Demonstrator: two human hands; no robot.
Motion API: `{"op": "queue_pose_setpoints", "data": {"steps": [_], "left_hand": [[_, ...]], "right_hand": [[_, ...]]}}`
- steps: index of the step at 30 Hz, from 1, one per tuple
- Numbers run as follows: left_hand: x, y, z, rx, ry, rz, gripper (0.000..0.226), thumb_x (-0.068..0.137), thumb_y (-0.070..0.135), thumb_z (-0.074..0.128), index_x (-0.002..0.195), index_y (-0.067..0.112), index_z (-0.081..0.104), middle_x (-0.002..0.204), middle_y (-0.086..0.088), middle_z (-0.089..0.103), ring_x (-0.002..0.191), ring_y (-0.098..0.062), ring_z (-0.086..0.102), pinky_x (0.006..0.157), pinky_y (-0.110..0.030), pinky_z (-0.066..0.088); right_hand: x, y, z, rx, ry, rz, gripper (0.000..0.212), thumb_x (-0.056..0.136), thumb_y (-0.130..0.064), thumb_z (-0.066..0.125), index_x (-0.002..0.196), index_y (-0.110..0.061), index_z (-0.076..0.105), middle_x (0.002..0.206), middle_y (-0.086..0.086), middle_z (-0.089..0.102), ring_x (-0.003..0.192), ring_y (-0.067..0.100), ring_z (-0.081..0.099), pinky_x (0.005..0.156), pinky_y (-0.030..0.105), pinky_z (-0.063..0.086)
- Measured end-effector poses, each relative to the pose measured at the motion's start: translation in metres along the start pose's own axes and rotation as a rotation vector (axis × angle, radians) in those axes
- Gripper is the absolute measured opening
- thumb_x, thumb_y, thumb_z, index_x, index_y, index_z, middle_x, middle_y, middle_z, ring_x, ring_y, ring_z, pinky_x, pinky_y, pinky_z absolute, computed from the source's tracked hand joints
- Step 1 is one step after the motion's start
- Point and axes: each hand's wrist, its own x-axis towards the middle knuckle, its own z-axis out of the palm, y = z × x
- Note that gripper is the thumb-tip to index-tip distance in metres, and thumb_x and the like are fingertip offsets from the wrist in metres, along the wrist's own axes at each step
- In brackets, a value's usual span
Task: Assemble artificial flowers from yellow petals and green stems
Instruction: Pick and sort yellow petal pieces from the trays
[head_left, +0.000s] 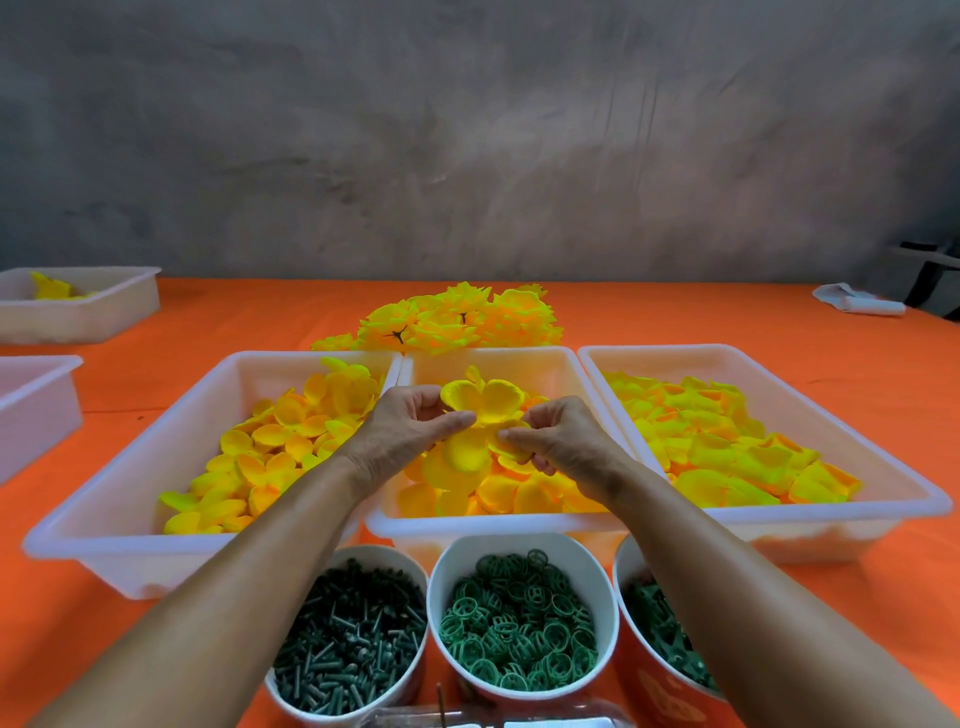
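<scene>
— Left hand pinches the flower from its side, thumb over the top, fingers curled beneath, above the middle tray. See it?

— Yes. The right hand nips one lower petal between thumb and forefinger, just beside the left thumb tip. Both hold the same cluster, lifted clear of the loose petals heaped below.

— How would you say it handles?

— Very light, I judge, and soft: thin fabric cups that would crease or fold under a hard squeeze. Not fragile like glass, but easily bent out of shape. Not slippery either; cloth gives grip.

— Where to take it, then?

— At the centre, where the layers meet, gently. Pulling on an outer rim would likely drag a layer askew. Whether a stem is already through the middle, I cannot tell; the fingers cover that part.

— And the green parts?

— Three cups near the person: dark pegs on the left, green rings in the middle, more green pieces on the right, half behind the forearm. Those look like stiff plastic, small, apt to roll. Finished flowers lie piled on the orange bench behind the trays.
</scene>
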Motion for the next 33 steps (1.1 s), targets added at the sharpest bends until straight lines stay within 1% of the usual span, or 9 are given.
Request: {"op": "queue_pose_setpoints", "data": {"steps": [6,9,11,14,18,23,27,31,33], "left_hand": [[0.0012,-0.002,-0.0009,-0.03,0.024,-0.03,0.014,0.085,0.003,0.065,0.086,0.017,0.068,0.068,0.012,0.071,0.062,0.002,0.064,0.056,-0.013,0.049],[0.0011,-0.002,0.0001,-0.038,-0.001,-0.024,0.014,0.083,0.003,0.067,0.087,0.016,0.069,0.073,0.009,0.073,0.069,-0.003,0.067,0.062,-0.017,0.053],[0.0014,-0.002,-0.001,-0.016,0.007,-0.003,0.013,0.081,0.006,0.07,0.088,0.016,0.068,0.072,0.004,0.072,0.068,-0.006,0.066,0.063,-0.018,0.053],[0.0015,-0.0021,-0.0013,0.0,0.011,0.004,0.014,0.081,0.005,0.07,0.087,0.017,0.067,0.066,0.005,0.068,0.062,-0.007,0.061,0.059,-0.019,0.05],[0.003,-0.0037,-0.002,0.015,0.017,-0.004,0.027,0.085,-0.007,0.059,0.079,0.018,0.066,0.058,0.006,0.063,0.054,-0.008,0.049,0.051,-0.019,0.04],[0.0031,-0.0051,-0.001,0.02,0.015,0.008,0.022,0.086,-0.006,0.059,0.079,0.014,0.062,0.066,-0.003,0.059,0.056,-0.009,0.049,0.051,-0.018,0.039],[0.0039,-0.0081,-0.0025,0.038,0.031,-0.007,0.015,0.084,0.001,0.066,0.092,0.012,0.06,0.074,-0.004,0.063,0.067,-0.016,0.056,0.06,-0.027,0.046],[0.0054,-0.0065,-0.0039,0.157,0.096,-0.015,0.06,0.072,0.021,0.08,0.121,0.029,0.046,0.102,0.002,0.056,0.082,-0.015,0.06,0.059,-0.028,0.051],[0.0046,-0.0046,-0.0032,0.23,0.076,0.025,0.064,0.069,0.027,0.081,0.122,0.038,0.047,0.112,0.002,0.05,0.093,-0.015,0.059,0.062,-0.029,0.053]], "right_hand": [[-0.0023,-0.0036,0.0016,0.119,-0.015,-0.082,0.007,0.079,-0.022,0.073,0.072,-0.019,0.072,0.062,-0.011,0.068,0.055,0.0,0.058,0.05,0.012,0.043],[0.0001,-0.0015,0.0014,0.175,0.017,-0.102,0.009,0.084,-0.018,0.068,0.078,-0.023,0.073,0.07,-0.009,0.072,0.064,0.004,0.065,0.057,0.021,0.051],[0.0026,0.0012,0.0024,0.142,0.053,-0.115,0.022,0.085,-0.004,0.065,0.075,-0.023,0.071,0.065,-0.012,0.07,0.06,0.002,0.063,0.056,0.024,0.049],[0.0024,0.0026,0.0055,0.027,0.051,-0.148,0.034,0.082,0.006,0.063,0.066,-0.025,0.068,0.053,-0.017,0.063,0.049,-0.005,0.053,0.049,0.017,0.042],[0.0016,0.0009,0.0065,0.014,0.037,-0.149,0.034,0.081,0.006,0.058,0.063,-0.021,0.068,0.053,-0.004,0.054,0.042,0.006,0.043,0.043,0.02,0.035],[0.0016,-0.0037,0.0065,0.122,0.052,-0.068,0.024,0.092,-0.01,0.053,0.076,-0.015,0.069,0.073,0.01,0.064,0.065,0.023,0.06,0.057,0.031,0.049],[-0.0018,-0.0052,0.0013,0.238,0.064,-0.02,0.02,0.091,-0.01,0.059,0.077,-0.017,0.07,0.061,-0.001,0.07,0.053,0.014,0.066,0.047,0.023,0.053],[-0.0027,-0.0063,-0.0008,0.163,0.182,-0.007,0.012,0.086,-0.013,0.066,0.075,-0.016,0.07,0.067,0.006,0.068,0.052,0.017,0.063,0.042,0.023,0.05],[-0.0032,-0.0059,-0.0005,0.095,0.221,-0.023,0.013,0.083,-0.015,0.07,0.071,-0.018,0.07,0.064,0.007,0.066,0.05,0.019,0.059,0.04,0.023,0.046]]}}
